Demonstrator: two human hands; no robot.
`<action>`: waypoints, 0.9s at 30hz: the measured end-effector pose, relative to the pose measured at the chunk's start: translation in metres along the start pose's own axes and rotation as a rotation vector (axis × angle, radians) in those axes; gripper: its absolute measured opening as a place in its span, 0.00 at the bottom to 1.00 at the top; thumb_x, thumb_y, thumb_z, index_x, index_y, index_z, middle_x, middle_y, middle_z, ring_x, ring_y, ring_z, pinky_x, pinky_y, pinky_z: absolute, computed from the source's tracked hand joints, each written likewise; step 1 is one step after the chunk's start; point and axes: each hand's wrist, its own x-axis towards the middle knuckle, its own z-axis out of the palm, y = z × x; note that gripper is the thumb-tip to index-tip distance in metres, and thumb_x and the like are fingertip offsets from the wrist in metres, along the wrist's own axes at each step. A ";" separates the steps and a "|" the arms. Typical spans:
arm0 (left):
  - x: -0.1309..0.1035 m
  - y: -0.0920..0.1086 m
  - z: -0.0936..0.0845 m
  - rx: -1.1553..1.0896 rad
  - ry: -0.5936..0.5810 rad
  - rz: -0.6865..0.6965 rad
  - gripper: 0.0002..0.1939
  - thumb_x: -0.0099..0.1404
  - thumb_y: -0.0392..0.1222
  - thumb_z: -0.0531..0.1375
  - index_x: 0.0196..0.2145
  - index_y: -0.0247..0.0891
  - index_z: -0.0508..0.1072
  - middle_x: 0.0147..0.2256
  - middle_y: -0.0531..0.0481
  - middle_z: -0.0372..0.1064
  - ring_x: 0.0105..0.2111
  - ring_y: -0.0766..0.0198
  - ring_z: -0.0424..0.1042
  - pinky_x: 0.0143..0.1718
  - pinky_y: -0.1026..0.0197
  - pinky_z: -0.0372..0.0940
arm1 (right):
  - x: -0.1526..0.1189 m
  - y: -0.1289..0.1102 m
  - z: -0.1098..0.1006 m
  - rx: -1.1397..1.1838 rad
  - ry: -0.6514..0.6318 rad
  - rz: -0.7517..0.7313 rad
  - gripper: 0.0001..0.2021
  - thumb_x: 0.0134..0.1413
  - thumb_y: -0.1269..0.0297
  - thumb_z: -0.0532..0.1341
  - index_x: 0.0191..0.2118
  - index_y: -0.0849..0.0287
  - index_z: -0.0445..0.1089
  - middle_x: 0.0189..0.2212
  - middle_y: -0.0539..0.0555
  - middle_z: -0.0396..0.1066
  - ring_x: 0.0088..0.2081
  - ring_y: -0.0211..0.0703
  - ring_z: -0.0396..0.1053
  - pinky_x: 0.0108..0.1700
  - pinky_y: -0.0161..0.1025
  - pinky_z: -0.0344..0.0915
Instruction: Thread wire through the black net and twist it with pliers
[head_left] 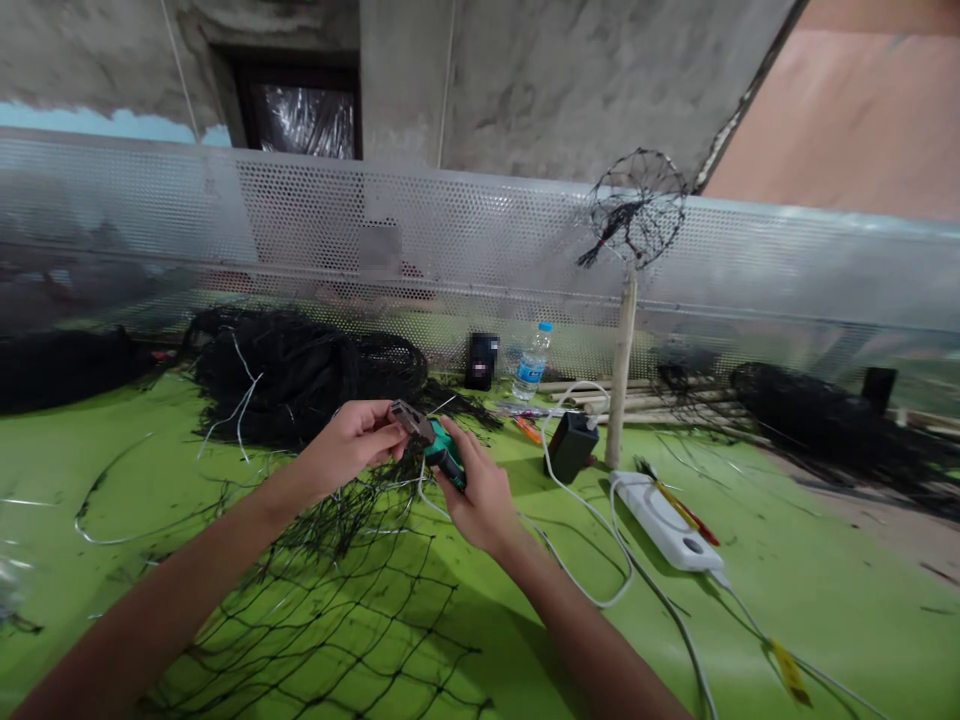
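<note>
Right grip (481,497) clenched round pliers (435,445) by the handles, head poking out at 10 o'clock. Left grip (358,437) at the head, can't tell what it's grasping. Limits: mesh panel (480,235) 12, adapter (570,450) 3, net (341,525) 7. Green surface (795,590) runs on at 4, cables (685,637) crossing.

The right hand (480,490) grips pliers with a grey metal head and green-and-black handles (433,440); the left hand (364,432) has its fingertips at the head, and whatever they pinch is too small to tell. Knotted black netting (341,520) spreads beneath on a bright green surface (795,600). Beyond stand a blue-capped clear plastic bottle (531,368) and a boxy black adapter (571,445), near a long white power strip (667,525).
</note>
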 end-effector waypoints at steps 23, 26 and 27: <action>0.010 -0.006 -0.014 -0.114 -0.045 -0.104 0.11 0.59 0.45 0.66 0.30 0.33 0.73 0.24 0.54 0.66 0.18 0.76 0.52 0.20 0.66 0.42 | 0.011 0.005 0.006 -0.027 -0.006 -0.016 0.16 0.62 0.62 0.61 0.55 0.53 0.69 0.34 0.51 0.80 0.31 0.45 0.74 0.35 0.37 0.67; 0.008 -0.005 -0.010 -0.119 -0.035 -0.099 0.11 0.61 0.45 0.66 0.32 0.33 0.74 0.24 0.54 0.66 0.19 0.76 0.53 0.20 0.67 0.44 | 0.011 0.006 0.005 -0.084 0.047 -0.026 0.18 0.61 0.63 0.61 0.56 0.53 0.71 0.43 0.56 0.80 0.44 0.52 0.75 0.45 0.42 0.69; 0.007 -0.005 -0.008 -0.123 -0.026 -0.100 0.11 0.61 0.45 0.67 0.32 0.33 0.74 0.24 0.54 0.66 0.19 0.76 0.53 0.20 0.67 0.44 | 0.011 0.006 0.004 -0.105 0.067 -0.026 0.18 0.61 0.64 0.61 0.56 0.53 0.72 0.47 0.58 0.79 0.49 0.55 0.74 0.47 0.44 0.69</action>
